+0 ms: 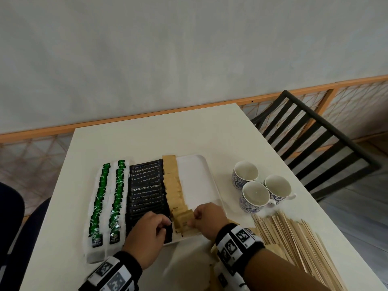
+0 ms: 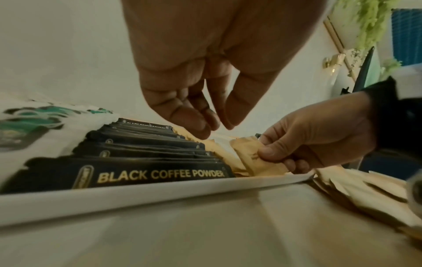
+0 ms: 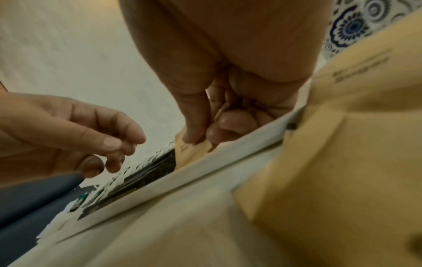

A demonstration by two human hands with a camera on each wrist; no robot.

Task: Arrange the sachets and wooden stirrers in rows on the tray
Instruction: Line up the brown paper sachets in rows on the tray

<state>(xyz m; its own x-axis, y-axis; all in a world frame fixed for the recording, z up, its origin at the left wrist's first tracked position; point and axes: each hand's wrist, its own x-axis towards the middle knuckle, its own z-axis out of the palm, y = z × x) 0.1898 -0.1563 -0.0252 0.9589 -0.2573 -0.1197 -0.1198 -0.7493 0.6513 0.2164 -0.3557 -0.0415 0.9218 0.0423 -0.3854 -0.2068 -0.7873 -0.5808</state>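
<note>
A white tray (image 1: 195, 181) holds two rows of green tea sachets (image 1: 100, 198), a row of black coffee sachets (image 1: 147, 187) and a row of brown sachets (image 1: 173, 185). My right hand (image 1: 193, 219) pinches a brown sachet (image 1: 184, 220) between thumb and fingers at the near end of the brown row; the left wrist view shows this brown sachet (image 2: 246, 150) tilted up. My left hand (image 1: 165, 224) hovers over the near end of the black row, fingers loosely bent and holding nothing. A pile of wooden stirrers (image 1: 294, 238) lies on the table to the right.
Three patterned cups (image 1: 256, 196) stand right of the tray. Loose brown sachets (image 2: 365, 195) lie on the table under my right wrist. A dark chair (image 1: 315, 139) stands at the table's far right edge. The tray's right strip is bare.
</note>
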